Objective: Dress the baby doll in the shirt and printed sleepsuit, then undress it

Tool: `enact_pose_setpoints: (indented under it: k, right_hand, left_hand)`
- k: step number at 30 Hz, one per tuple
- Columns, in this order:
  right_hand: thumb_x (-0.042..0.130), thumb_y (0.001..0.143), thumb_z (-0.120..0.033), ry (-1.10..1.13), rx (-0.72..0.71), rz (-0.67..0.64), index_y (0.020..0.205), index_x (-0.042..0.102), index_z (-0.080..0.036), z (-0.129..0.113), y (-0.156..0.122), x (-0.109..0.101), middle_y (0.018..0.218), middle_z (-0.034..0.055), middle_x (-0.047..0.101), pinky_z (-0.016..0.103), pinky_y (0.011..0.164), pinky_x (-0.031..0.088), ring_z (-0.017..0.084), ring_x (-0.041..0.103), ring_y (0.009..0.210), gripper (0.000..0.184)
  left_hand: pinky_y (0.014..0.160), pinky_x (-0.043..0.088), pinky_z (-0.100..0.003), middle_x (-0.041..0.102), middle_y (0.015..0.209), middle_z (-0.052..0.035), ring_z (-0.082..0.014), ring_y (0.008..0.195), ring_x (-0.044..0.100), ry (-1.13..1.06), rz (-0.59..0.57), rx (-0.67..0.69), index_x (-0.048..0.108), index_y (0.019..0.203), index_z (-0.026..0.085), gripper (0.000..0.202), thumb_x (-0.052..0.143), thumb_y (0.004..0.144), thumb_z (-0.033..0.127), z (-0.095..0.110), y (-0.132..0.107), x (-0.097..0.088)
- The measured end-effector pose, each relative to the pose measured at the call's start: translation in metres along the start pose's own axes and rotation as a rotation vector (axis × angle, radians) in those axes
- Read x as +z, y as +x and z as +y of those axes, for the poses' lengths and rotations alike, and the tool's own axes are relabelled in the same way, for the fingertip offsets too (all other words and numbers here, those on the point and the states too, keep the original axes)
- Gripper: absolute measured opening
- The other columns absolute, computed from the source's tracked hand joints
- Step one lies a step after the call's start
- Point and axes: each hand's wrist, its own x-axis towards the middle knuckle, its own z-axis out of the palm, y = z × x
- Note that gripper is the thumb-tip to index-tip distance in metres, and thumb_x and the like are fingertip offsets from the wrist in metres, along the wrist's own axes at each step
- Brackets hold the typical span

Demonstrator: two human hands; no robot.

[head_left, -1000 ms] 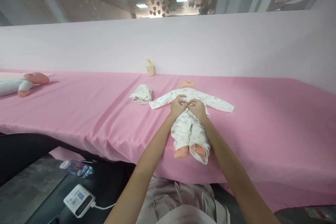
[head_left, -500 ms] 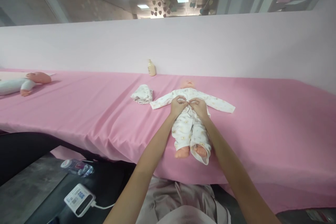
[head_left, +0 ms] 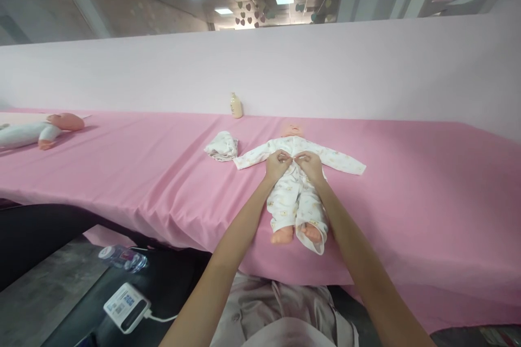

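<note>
A baby doll lies on its back, head toward the wall, on the pink-covered table. It wears a white patterned baby top with both sleeves spread sideways, and matching trousers; its bare feet show at the cuffs. My left hand pinches the front of the top at the doll's middle. Right beside it my right hand pinches the same front, fingertips nearly meeting the left ones. Whatever fastening lies between the fingertips is too small to make out.
A folded white cloth lies left of the doll. Behind it a pump bottle stands by the wall. Another doll lies far left. Below the table edge, a plastic bottle and a white corded device rest on a black surface.
Both hands stay at the front of the top with almost no movement. The whole view has shifted very slightly.
</note>
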Motion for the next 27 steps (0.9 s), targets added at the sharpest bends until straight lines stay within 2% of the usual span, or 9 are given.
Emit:
enact_pose_setpoints:
  k: [6,14,18,21,24,27]
  right_hand:
    - [0.056,0.071,-0.030,-0.175,-0.148,0.032,0.072,0.062,-0.023,-0.004,-0.008,0.002,0.046,-0.0058,0.048,0.025,0.054,0.034,0.013,0.047,0.048,0.009]
    - [0.049,0.076,-0.024,-0.438,-0.240,0.014,0.081,0.061,-0.023,-0.007,-0.013,0.005,0.056,-0.0039,0.050,0.023,0.054,0.028,0.013,0.049,0.058,0.013]
    - [0.052,0.074,-0.025,-0.414,-0.141,-0.024,0.080,0.061,-0.023,-0.010,-0.011,0.004,0.056,-0.0045,0.054,0.023,0.054,0.029,0.013,0.051,0.058,0.011]
    - [0.055,0.072,-0.033,-0.359,-0.038,-0.063,0.078,0.063,-0.022,-0.011,-0.007,0.003,0.056,-0.0040,0.057,0.024,0.054,0.032,0.014,0.053,0.058,0.014]
    - [0.055,0.071,-0.041,-0.271,0.028,-0.072,0.076,0.064,-0.022,-0.009,-0.002,0.002,0.058,-0.0029,0.060,0.025,0.055,0.034,0.014,0.053,0.055,0.022]
    - [0.055,0.069,-0.040,-0.144,0.064,-0.071,0.076,0.065,-0.020,-0.005,0.002,0.003,0.055,-0.0034,0.058,0.024,0.053,0.034,0.012,0.049,0.049,0.024]
  left_hand:
    - [0.048,0.036,-0.019,0.060,0.056,0.0042,-0.0092,0.049,0.051,0.042,0.035,-0.083,0.061,0.088,0.018,0.022,0.064,0.069,0.030,0.006,0.000,-0.001]
    - [0.048,0.037,-0.018,0.059,0.054,0.0031,-0.0082,0.046,0.050,-0.147,0.069,-0.190,0.062,0.085,0.015,0.028,0.069,0.060,0.021,0.007,0.004,0.000]
    - [0.050,0.039,-0.019,0.059,0.054,0.0031,-0.0087,0.048,0.051,-0.178,0.050,-0.160,0.060,0.083,0.015,0.025,0.068,0.059,0.019,0.006,0.005,0.000]
    - [0.050,0.039,-0.018,0.058,0.054,0.0035,-0.0088,0.048,0.052,-0.206,0.019,-0.132,0.058,0.081,0.016,0.023,0.067,0.060,0.019,0.005,0.004,-0.001]
    - [0.047,0.036,-0.017,0.059,0.054,0.0032,-0.0084,0.046,0.050,-0.211,0.000,-0.126,0.055,0.079,0.017,0.020,0.066,0.062,0.020,0.004,0.004,-0.002]
    - [0.046,0.035,-0.017,0.062,0.058,0.0016,-0.0083,0.046,0.050,-0.170,-0.007,-0.118,0.055,0.077,0.017,0.017,0.064,0.064,0.021,0.002,0.004,-0.001]
